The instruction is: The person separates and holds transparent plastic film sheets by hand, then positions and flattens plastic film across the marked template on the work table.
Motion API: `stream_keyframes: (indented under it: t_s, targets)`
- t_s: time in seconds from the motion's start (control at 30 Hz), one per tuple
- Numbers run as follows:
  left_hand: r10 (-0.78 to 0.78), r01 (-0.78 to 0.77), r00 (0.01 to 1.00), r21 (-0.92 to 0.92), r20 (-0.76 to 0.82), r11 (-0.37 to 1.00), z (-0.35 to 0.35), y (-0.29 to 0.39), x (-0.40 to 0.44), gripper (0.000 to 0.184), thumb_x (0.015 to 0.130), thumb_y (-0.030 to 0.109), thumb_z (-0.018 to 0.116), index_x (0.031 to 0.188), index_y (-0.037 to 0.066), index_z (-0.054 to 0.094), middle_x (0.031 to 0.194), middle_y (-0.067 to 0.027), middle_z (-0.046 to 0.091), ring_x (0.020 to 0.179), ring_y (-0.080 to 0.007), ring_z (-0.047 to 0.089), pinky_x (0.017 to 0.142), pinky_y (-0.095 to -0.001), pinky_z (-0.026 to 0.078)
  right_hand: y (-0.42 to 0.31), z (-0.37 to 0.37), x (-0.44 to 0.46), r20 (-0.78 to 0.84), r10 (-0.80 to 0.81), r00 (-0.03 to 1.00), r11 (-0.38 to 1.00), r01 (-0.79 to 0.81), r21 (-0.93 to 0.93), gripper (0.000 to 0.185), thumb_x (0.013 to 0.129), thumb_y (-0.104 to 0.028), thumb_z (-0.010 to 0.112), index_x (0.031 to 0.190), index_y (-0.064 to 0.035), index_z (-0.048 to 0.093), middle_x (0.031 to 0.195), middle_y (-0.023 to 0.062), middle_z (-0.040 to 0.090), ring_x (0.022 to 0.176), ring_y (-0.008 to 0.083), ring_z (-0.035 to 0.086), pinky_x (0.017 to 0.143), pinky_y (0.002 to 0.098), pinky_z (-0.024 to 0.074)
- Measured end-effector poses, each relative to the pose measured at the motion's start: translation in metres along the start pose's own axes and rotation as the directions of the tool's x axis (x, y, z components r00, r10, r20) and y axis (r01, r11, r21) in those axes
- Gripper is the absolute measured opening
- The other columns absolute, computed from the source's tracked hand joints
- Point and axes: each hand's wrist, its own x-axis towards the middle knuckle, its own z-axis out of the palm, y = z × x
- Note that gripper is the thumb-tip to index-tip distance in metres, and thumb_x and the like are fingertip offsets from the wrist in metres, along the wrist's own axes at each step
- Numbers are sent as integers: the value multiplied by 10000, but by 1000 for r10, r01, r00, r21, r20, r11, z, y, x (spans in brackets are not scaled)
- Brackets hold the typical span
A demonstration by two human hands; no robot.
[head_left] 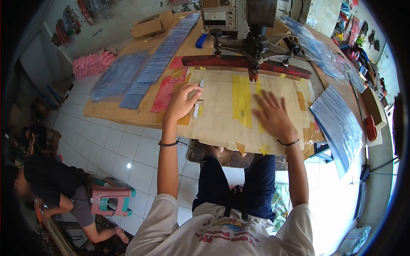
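Note:
My left hand (pixel 184 102) rests at the left of a paper-covered work board (pixel 218 123), beside a narrow white strip (pixel 197 110). Its fingers are loosely curved, with thumb and fingertips apart and nothing visible between them. Over the board's right half, my right hand (pixel 275 114) is spread flat, its fingers slightly blurred. A band of yellow tape (pixel 241 102) runs between the two hands, and red tape (pixel 164 94) lies left of my left hand. Just beyond both hands hangs a long red-and-black press bar (pixel 226 62) on a metal bracket (pixel 256 47).
Stacks of clear bluish plastic sheets (pixel 339 123) lie at the right, with more plastic sheets (pixel 119 74) at the left. A blue-handled cutter (pixel 201 40) and a cardboard box (pixel 151 24) are farther back. Another person (pixel 55 179) bends near a stool (pixel 112 197) at lower left.

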Motion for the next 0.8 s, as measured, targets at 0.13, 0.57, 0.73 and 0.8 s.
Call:
stream_keyframes:
  t_s: [0.13, 0.57, 0.73, 0.8]
  targets:
    - [-15, 16, 1000, -51, 10, 999, 0, -2, -1, 181, 934, 139, 615, 1057, 25, 684, 1181, -119, 663, 1153, -272, 597, 1015, -374, 428, 19, -12, -3, 76, -37, 996, 999, 36, 19, 519, 1022, -455, 392, 1459, -184, 460, 1564, 169, 331, 1462, 365, 263, 1203, 518, 140]
    - [78, -149, 935, 184, 345, 971, 31, 87, -11, 667, 887, 415, 685, 1378, -1, 506, 1456, -189, 464, 1352, -345, 430, 1128, -417, 348, 66, -72, -34, 91, -64, 994, 981, 46, 188, 249, 853, -229, 707, 1057, -88, 685, 1101, 115, 665, 1059, 311, 624, 923, 434, 468]
    - [-33, -116, 931, 379, 364, 918, 52, 75, 26, 826, 855, 499, 693, 1407, -62, 442, 1429, -225, 471, 1334, -366, 432, 1120, -426, 351, 105, -57, 20, 149, -6, 989, 1000, 6, -4, 529, 812, -372, 760, 1239, -106, 596, 1268, 124, 594, 1222, 331, 534, 999, 423, 439]
    - [-56, -118, 913, 393, 404, 912, 55, 70, 43, 804, 835, 523, 704, 1359, -49, 492, 1367, -218, 513, 1304, -367, 452, 1103, -449, 355, 119, -53, 38, 254, 54, 966, 997, -65, 38, 609, 779, -423, 790, 1258, -111, 582, 1267, 123, 596, 1230, 323, 531, 1000, 421, 439]
